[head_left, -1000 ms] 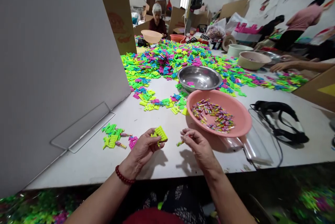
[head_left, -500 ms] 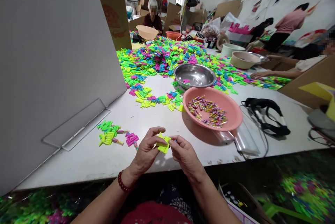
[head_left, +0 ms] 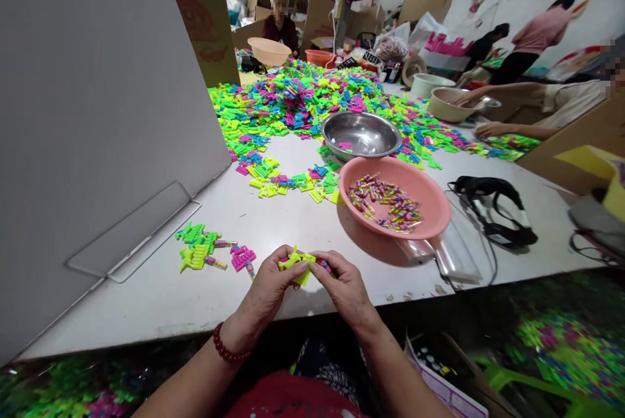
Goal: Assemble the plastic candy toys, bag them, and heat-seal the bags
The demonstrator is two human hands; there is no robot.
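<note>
Close to the table's front edge, my left hand (head_left: 274, 284) is closed on a yellow plastic toy piece (head_left: 301, 278), thumb on top. My right hand (head_left: 342, 281) presses a small colourful tube (head_left: 324, 266) against the piece's right side; the fingers hide most of the tube and where the two meet. To the left lie green toy pieces (head_left: 191, 234), another yellow piece (head_left: 193, 258) and a pink piece (head_left: 243, 258), with similar tubes sticking out from them. A pink bowl (head_left: 437, 200) holding many such tubes (head_left: 385, 200) stands ahead to the right.
A steel bowl (head_left: 390, 135) touches the pink bowl's back. Behind spreads a large heap of coloured pieces (head_left: 303, 96). A tall grey panel (head_left: 107, 112) with a wire stand (head_left: 131, 236) bounds the left. A black strap headset (head_left: 495, 209) lies right. Co-workers sit beyond.
My right hand has brought the tube against the yellow piece, which is turned more flat. Both hands have drawn closer together. A co-worker's hand on the right now reaches into a beige bowl.
</note>
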